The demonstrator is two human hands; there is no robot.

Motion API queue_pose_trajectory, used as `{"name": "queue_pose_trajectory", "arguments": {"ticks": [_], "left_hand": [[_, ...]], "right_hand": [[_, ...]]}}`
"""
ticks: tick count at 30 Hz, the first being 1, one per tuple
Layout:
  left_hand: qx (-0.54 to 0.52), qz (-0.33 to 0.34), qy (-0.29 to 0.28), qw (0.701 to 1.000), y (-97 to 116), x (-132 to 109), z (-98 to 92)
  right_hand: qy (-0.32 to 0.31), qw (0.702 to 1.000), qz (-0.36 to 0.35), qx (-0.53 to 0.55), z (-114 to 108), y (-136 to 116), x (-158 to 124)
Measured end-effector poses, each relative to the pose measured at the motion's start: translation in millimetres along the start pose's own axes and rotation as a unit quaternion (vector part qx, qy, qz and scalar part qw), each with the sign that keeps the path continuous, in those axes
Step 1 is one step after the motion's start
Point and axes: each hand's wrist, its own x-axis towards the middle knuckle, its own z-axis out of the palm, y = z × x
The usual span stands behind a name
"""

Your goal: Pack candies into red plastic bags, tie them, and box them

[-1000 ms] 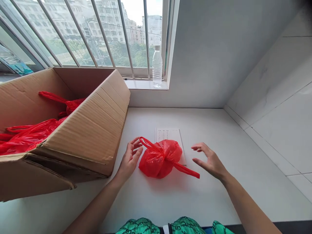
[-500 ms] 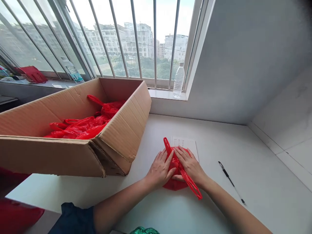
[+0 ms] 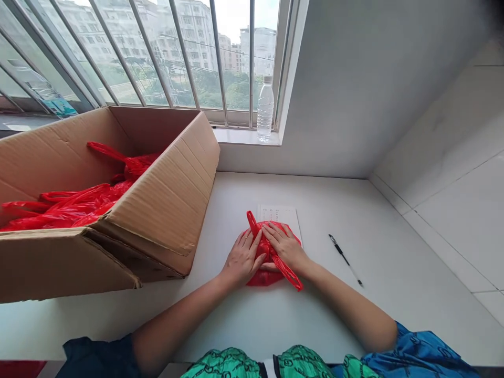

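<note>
A red plastic bag (image 3: pixel 268 281) lies on the white table, partly over a white sheet of paper with print (image 3: pixel 281 213). One loop handle of the bag points up and away; the other trails toward the lower right. My left hand (image 3: pixel 242 260) rests flat on the bag's left side, fingers stretched forward. On the right side, my right hand (image 3: pixel 286 247) lies across the bag with its fingers extended. Both palms press lightly against the bag, with the fingertips close to each other. What the bag contains is hidden.
To the left stands an open cardboard box (image 3: pixel 165 210) with several red plastic bags (image 3: pixel 79 202) inside. A black-and-clear pen (image 3: pixel 345 259) lies right of my hands. A clear bottle (image 3: pixel 265 110) stands on the sill of the barred window. Tiled wall (image 3: pixel 457 173) borders the table's right.
The camera view has shifted, so the box, bag and pen appear farther left and slightly higher. Both hands stay on the bag in nearly the same pose.
</note>
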Motion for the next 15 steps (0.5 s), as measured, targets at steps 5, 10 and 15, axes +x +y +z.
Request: {"name": "queue_pose_trajectory", "arguments": {"ticks": [5,10,15], "left_hand": [[-0.001,0.008,0.002,1.0,-4.5,-1.2,9.5],[0.0,-0.001,0.0,1.0,-4.8,2.3,9.4],[-0.016,0.048,0.04,0.998,11.2,-3.8,-34.4]], "right_hand": [[0.006,1.0,0.012,0.025,3.4,2.2,-2.0],[0.013,0.999,0.019,0.049,5.5,4.1,-0.3],[0.116,0.991,-0.016,0.058,-22.1,-11.1,-6.3]]}}
